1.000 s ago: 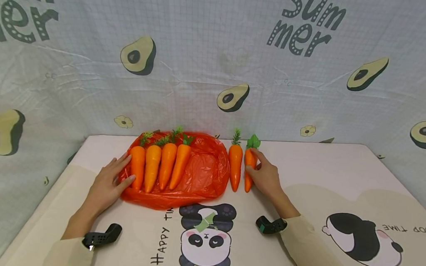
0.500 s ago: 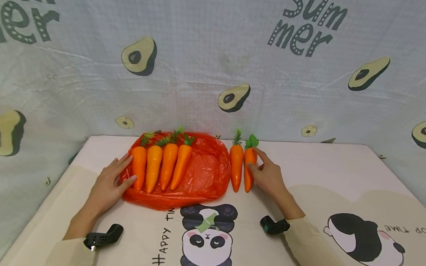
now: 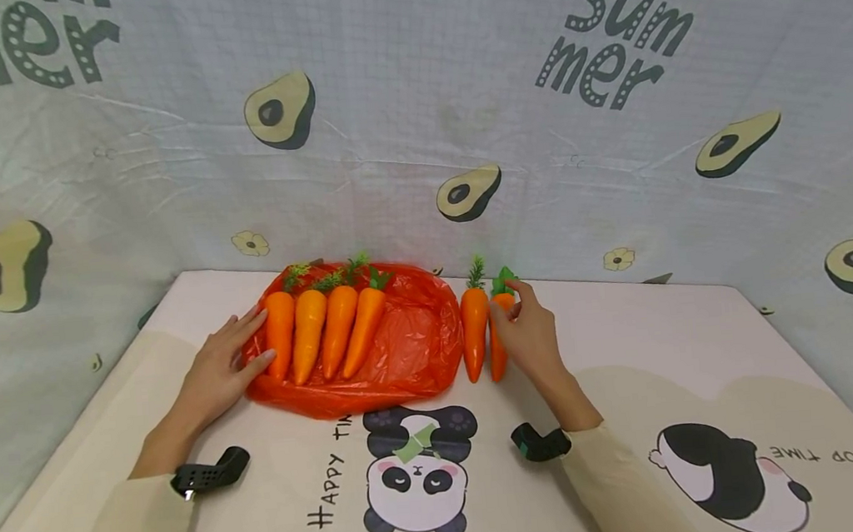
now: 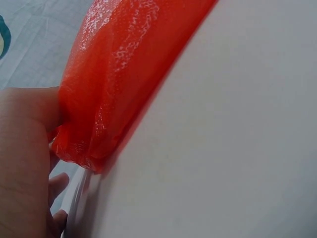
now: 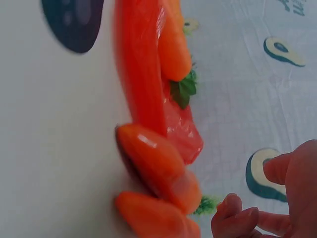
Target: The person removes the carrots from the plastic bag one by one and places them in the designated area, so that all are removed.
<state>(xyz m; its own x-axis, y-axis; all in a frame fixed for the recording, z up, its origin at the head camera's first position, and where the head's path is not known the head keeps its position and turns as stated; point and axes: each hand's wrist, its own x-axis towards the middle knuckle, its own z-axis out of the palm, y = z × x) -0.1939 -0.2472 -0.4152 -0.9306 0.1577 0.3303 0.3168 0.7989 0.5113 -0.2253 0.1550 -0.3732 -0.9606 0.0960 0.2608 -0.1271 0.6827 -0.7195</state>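
In the head view my left hand [image 3: 212,366] rests at the left edge of a red plastic bag [image 3: 417,342], thumb and fingers reaching over its rim beside the leftmost carrot [image 3: 278,336]. The left wrist view shows the thumb behind the bag's red side [image 4: 119,74]. Several orange carrots with green tops lie in a row in the bag. Two more lie right of it: one carrot [image 3: 474,333] near the rim and an outer carrot [image 3: 498,356]. My right hand [image 3: 531,337] hovers over the outer carrot's top, thumb and fingers apart; the right wrist view shows it off the carrots.
A pale tablecloth [image 3: 265,512] with printed pandas covers the table. Behind the bag rises a white curtain [image 3: 372,153] with avocado prints. A black band with a device [image 3: 213,473] is on the left wrist, another device [image 3: 540,442] on the right.
My right hand has shifted up along the outer carrot toward its leafy top, off the carrot's middle. The left hand, bag and carrots stay about where they were.
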